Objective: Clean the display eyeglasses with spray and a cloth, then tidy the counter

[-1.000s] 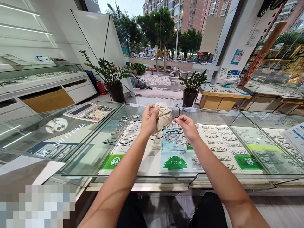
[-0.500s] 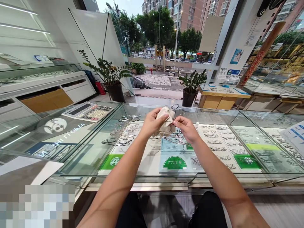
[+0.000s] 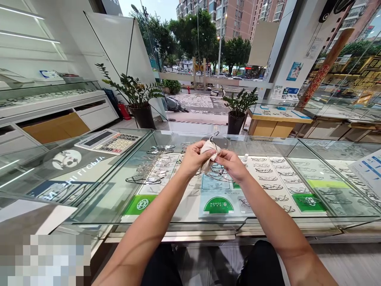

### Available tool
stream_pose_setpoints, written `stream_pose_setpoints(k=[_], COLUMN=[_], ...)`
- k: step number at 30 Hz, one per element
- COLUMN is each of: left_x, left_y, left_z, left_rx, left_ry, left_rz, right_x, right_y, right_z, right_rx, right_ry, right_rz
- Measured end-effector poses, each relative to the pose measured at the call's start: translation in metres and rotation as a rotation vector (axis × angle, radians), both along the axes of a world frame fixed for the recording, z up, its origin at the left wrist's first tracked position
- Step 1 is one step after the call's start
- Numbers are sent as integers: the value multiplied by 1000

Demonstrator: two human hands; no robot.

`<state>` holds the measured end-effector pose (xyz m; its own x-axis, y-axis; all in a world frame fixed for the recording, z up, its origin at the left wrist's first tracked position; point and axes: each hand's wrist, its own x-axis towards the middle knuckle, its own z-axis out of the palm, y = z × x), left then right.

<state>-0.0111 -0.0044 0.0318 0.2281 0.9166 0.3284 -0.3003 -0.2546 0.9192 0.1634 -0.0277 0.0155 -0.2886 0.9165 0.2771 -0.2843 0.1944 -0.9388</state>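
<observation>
Above the glass display counter (image 3: 184,216), both my hands meet around a crumpled cream cloth (image 3: 210,153). My left hand (image 3: 195,159) is closed on the cloth, its thumb pressed across the front. A thin dark-framed pair of glasses (image 3: 213,136) sticks out above the cloth; the rest of it is covered by cloth and fingers. My right hand (image 3: 232,163) is closed in a pinch at the right side of the cloth, where the glasses' frame runs. Below the hands, more spectacles lie on and inside the counter.
A small white bottle (image 3: 245,159) stands just right of my right hand. On the left lies a calculator (image 3: 108,142), with dark-framed glasses (image 3: 143,180) nearer the middle. Potted plants (image 3: 236,119) stand beyond the counter. A white printed sheet (image 3: 367,169) is at the right edge.
My hands have drawn closer together around the cloth. The glasses have turned, and their exposed end has shifted slightly left. My right hand now sits against the cloth.
</observation>
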Motion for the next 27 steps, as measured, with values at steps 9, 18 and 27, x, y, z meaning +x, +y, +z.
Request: stream_pose_setpoints(k=[9, 18, 27], left_x=[-11, -7, -1], left_y=[0, -6, -5], left_z=[7, 11, 5], left_rx=[75, 94, 174], left_ry=[27, 52, 63], left_rz=[-83, -72, 101], right_x=[6, 3, -2], right_y=[-4, 2, -1], right_z=[9, 2, 4], right_rx=[55, 0, 50], right_ry=[-73, -2, -55], right_rz=[32, 50, 66])
